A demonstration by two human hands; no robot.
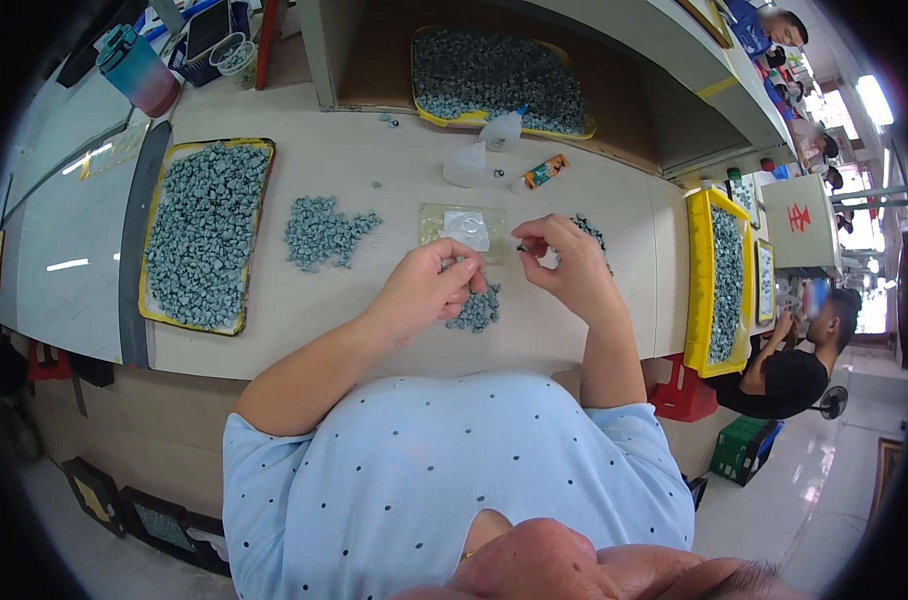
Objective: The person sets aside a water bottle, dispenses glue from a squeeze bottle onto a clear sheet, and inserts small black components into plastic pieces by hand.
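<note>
Over the middle of the bench my left hand (pixel 437 281) is closed, its fingers curled together with thumb against them; what they hold, if anything, is hidden. Just right of it, my right hand (pixel 566 262) pinches a small dark part (pixel 522 248) between thumb and fingertips. Beyond both hands lies a flat yellowish translucent block (pixel 434 220) with a white paper piece (pixel 464 226) on it. A small heap of grey-green parts (pixel 477 312) sits beside my left hand, partly covered by it. Another heap of dark parts (pixel 586 228) shows behind my right hand.
A larger loose heap (pixel 324 235) and a full yellow-edged tray (pixel 144 290) lie left. Farther back are translucent bottles (pixel 464 167), an orange-and-green tube (pixel 546 171) and a shelved tray (pixel 444 118). Right stands a yellow bin (pixel 701 280); beyond it sits a person (pixel 799 365).
</note>
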